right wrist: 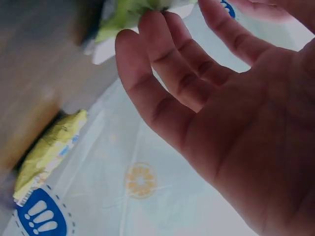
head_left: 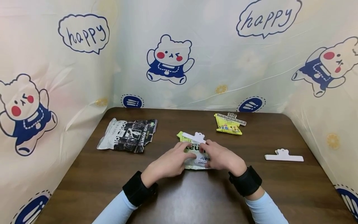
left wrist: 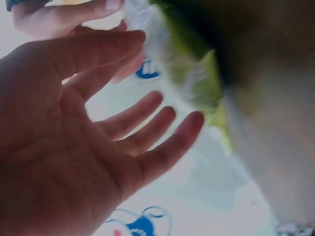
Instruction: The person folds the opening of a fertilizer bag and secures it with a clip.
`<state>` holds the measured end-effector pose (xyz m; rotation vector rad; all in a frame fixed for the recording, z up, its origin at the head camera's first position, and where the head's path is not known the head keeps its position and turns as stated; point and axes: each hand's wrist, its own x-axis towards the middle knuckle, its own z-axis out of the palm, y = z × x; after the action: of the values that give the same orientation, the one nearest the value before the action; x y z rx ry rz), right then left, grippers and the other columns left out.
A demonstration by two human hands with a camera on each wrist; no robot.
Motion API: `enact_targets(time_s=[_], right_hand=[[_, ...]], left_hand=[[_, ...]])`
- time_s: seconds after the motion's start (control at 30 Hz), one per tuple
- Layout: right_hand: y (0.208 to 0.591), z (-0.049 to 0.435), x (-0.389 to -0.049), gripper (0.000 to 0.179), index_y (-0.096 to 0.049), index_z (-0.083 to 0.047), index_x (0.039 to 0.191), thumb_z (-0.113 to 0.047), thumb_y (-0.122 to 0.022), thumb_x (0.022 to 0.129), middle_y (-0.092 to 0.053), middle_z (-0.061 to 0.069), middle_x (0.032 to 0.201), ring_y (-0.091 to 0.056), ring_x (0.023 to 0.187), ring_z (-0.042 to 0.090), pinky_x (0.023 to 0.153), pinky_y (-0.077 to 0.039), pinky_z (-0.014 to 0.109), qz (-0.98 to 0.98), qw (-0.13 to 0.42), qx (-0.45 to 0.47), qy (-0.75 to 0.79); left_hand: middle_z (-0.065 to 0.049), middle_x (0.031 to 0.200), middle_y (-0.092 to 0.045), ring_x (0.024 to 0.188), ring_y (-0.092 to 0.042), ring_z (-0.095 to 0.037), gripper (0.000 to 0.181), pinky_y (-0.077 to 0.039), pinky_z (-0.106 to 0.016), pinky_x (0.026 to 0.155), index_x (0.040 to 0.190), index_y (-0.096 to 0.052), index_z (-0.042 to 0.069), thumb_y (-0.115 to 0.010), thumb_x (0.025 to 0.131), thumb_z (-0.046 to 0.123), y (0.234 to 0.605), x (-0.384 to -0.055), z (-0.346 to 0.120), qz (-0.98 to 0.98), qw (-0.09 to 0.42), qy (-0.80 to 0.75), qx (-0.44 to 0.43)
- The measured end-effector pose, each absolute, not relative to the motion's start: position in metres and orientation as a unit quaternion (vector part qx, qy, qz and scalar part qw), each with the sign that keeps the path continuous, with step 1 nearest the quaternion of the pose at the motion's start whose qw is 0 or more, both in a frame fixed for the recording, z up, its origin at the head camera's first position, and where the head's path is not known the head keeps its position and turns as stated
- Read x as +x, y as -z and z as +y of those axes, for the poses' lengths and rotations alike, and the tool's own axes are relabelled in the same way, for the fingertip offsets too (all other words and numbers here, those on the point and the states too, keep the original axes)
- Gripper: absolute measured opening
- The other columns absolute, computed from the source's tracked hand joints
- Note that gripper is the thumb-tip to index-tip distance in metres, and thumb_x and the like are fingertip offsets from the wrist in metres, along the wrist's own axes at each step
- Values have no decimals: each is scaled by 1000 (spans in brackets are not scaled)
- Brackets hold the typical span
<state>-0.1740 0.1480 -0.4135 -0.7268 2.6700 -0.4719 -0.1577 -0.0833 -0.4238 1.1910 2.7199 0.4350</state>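
A green and white snack bag point(head_left: 193, 153) lies at the middle of the table, with a white clip point(head_left: 195, 137) across its far edge. On its left side my left hand point(head_left: 170, 160) touches the bag with loosely bent fingers. My right hand point(head_left: 222, 155) lies at the right side, its fingertips on the bag near the clip. In the left wrist view the left palm point(left wrist: 74, 132) faces the green bag point(left wrist: 192, 73), fingers spread and relaxed. The right wrist view shows the right fingers point(right wrist: 162, 54) meeting the bag's green edge point(right wrist: 128, 19). Part of the bag is hidden under both hands.
A black and silver bag point(head_left: 128, 135) lies at the left. Toward the far right sits a small yellow bag point(head_left: 229, 125) with a ruler-like metal clip point(head_left: 230, 118) on it. A loose white clip point(head_left: 283, 156) lies near the table's right edge. Printed cloth point(head_left: 212, 56) surrounds the table.
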Motion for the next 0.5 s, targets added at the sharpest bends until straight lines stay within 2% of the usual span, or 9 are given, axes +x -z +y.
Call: enact_targets(time_s=[0.17,0.27,0.37,0.5], right_hand=[[403,144,-163,44,-65,-14,128,-6,-83,88,-54,10,117,-54,101,27,88,-53,45,921,197,-292,168],[398,142,-158,50,-67,-15,134,-6,-83,88,-55,12,115,-54,100,28,87,-53,46,915,193,-319,157],[399,141,-157,52,-69,-14,133,-3,-84,85,-57,12,113,-54,98,27,85,-54,45,917,160,-335,146],[406,139,-160,55,-67,-11,131,0,-86,81,-58,12,117,-55,100,27,87,-56,44,925,130,-322,151]], left_hand=[[-14,134,-56,109,-57,-30,36,-56,-45,87,125,-76,19,-68,93,5,409,-147,-88,908,108,-102,391],[-13,133,-54,101,-57,-28,33,-55,-43,84,125,-77,19,-70,95,9,404,-144,-89,908,132,-82,389],[-13,135,-50,101,-54,-27,33,-52,-39,86,127,-75,17,-69,96,9,402,-142,-89,907,152,-74,385],[-15,140,-46,111,-53,-29,35,-50,-39,91,130,-74,14,-67,97,7,404,-142,-89,907,172,-78,377]])
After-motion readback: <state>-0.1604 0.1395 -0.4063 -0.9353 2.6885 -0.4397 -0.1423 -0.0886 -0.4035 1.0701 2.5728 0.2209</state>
